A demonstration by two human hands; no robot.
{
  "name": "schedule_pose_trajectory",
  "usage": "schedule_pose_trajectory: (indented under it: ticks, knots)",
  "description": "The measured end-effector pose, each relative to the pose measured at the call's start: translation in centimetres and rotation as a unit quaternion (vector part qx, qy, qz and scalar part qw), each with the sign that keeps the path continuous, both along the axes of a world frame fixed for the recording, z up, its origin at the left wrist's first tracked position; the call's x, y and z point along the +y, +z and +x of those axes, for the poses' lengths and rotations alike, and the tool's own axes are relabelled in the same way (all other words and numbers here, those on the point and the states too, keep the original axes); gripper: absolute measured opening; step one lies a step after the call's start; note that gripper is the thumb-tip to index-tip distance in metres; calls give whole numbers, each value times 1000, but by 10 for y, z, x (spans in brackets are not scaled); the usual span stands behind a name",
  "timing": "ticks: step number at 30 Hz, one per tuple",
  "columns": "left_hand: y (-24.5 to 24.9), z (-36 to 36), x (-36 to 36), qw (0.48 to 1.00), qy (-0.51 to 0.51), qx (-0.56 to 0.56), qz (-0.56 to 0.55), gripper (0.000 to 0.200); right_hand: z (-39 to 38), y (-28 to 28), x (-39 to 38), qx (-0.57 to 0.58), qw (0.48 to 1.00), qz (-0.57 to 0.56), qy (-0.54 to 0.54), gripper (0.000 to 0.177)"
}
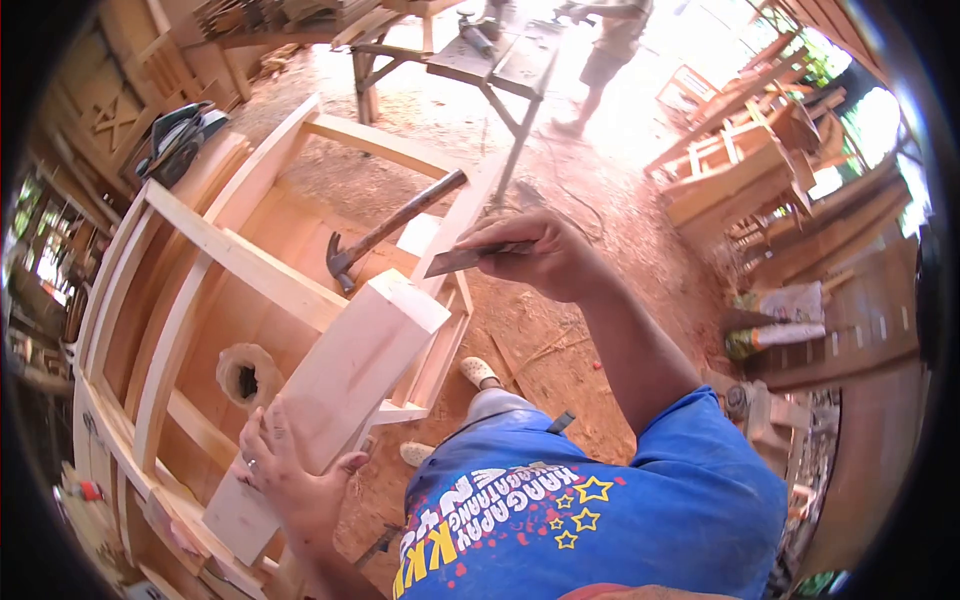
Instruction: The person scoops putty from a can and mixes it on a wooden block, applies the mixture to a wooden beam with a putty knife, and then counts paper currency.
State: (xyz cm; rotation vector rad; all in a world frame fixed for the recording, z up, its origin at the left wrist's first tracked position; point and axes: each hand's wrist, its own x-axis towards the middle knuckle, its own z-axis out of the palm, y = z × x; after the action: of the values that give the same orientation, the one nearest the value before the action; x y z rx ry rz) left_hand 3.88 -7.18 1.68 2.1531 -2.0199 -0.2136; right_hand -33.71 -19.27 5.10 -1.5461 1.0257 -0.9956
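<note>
A thick pale wooden block [345,385] lies slantwise across a wooden frame [265,270]. On the block's lower part rests my left hand [290,470], fingers spread, a ring on one finger. My right hand [535,255] is closed around a flat, dark metal blade [455,261], raised just beyond the block's upper end. The blade points left, apart from the block as far as I can tell. A hammer [395,228] with a dark head and wooden handle lies on the frame above the block. A roll of tape [247,375] sits left of the block.
A dark power tool [172,145] rests on stacked curved boards at the upper left. Behind stands a workbench [495,55] with a tool on it, and a person [612,50] beside it. Wood pieces [740,180] are piled at right. A cable crosses the dusty floor.
</note>
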Motion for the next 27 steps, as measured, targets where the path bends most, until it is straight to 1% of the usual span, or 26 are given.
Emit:
schedule_pose_trajectory:
  ticks: [2, 3, 4, 6, 8, 10, 11, 13, 14, 15, 16, 19, 22, 24, 27]
  knots:
    - [1, 0, -6, 999, 47, 16, 8, 105, -9, -22, -30, -26, 998, -28, 51, 30]
    - [0, 0, -14, 998, 64, 25, 12, 100, -14, -32, -48, -26, 993, -50, 105, 28]
    - [-7, 1, -22, 996, 80, 46, -4, 92, -14, -28, -57, -11, 991, -39, 125, 26]
    - [-22, 7, -38, 990, 112, 80, -33, 81, -14, -35, -82, -94, 970, -113, 191, 26]
    - [-35, 1, -54, 984, 171, 38, -25, 51, -20, -42, -104, -114, 962, -111, 223, 28]
    - [-33, -12, -65, 978, 194, 53, -46, 43, -22, -55, -129, -134, 948, -107, 267, 29]
    - [-28, -20, -68, 978, 189, 57, -69, 43, -20, -66, -136, -192, 938, -63, 282, 30]
    - [-31, -16, -66, 977, 195, 51, -69, 45, -16, -82, -150, -199, 932, -69, 296, 32]
    - [-27, -19, -68, 976, 201, 57, -68, 45, -11, -88, -152, -217, 925, -49, 308, 34]
    - [-25, -20, -69, 973, 214, 52, -67, 46, -4, -90, -154, -243, 912, -41, 328, 31]
    - [-23, -22, -71, 972, 219, 49, -68, 47, -1, -91, -156, -230, 912, -30, 338, 32]
    - [-14, -32, -75, 972, 221, 31, -75, 47, 9, -97, -166, -241, 895, -29, 375, 33]
    - [-10, -33, -76, 966, 252, 53, -36, 48, 21, -107, -168, -241, 879, -39, 410, 36]
    - [-17, -30, -75, 964, 254, 47, -59, 54, 28, -119, -166, -234, 866, -48, 438, 38]
    - [-18, -31, -75, 963, 258, 39, -67, 58, 35, -133, -157, -229, 868, 1, 440, 39]
